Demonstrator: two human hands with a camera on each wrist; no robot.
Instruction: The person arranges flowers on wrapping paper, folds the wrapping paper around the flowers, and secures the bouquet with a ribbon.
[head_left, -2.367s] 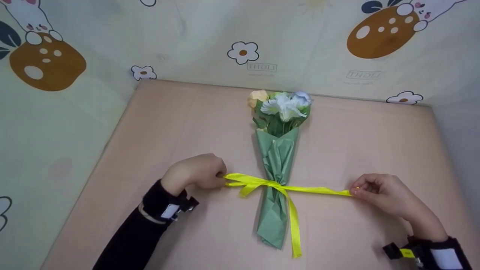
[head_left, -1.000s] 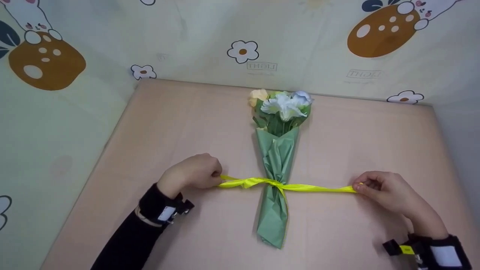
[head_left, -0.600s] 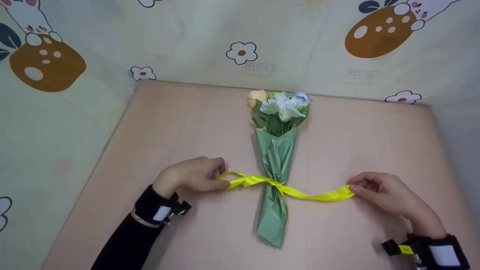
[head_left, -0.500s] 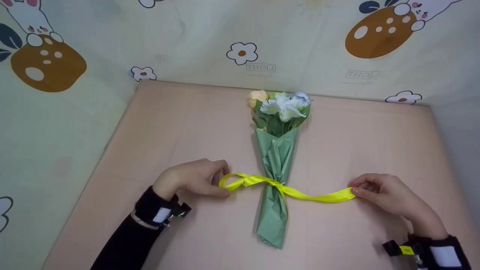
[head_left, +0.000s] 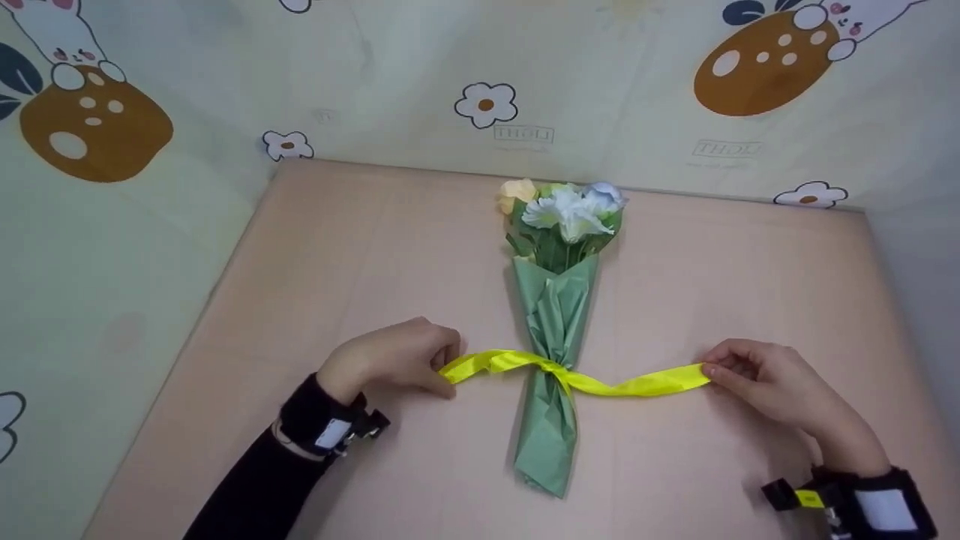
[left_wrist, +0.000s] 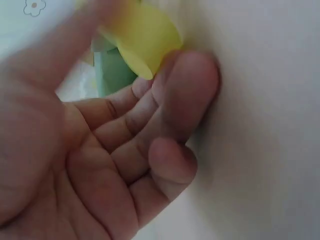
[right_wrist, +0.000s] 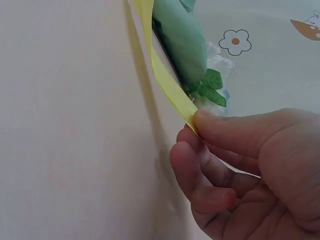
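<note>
A bouquet wrapped in green paper (head_left: 555, 300) lies upright in the head view, its white, blue and peach flowers (head_left: 566, 214) at the far end. Around its narrow waist runs a yellow ribbon (head_left: 645, 385), crossed at the front. My right hand (head_left: 780, 382) pinches the ribbon's right end between thumb and finger; the right wrist view shows this grip (right_wrist: 197, 120). At the left, my left hand (head_left: 394, 356) has its thumb apart from loosely bent fingers. The ribbon's left part (left_wrist: 150, 40) lies between them, near the fingertips, without a clear pinch.
A pinkish-beige tabletop (head_left: 360, 247) lies under everything. Behind it and to the left rises a pale curtain-like wall (head_left: 375, 90) printed with flowers, rabbits and brown fruit. Both wrists carry black straps (head_left: 319, 416) with small devices.
The left hand's thumb and fingers have parted from their earlier grip on the ribbon. The ribbon's left loop and hanging tail no longer show. The right hand keeps its pinch, its side slackening slightly.
</note>
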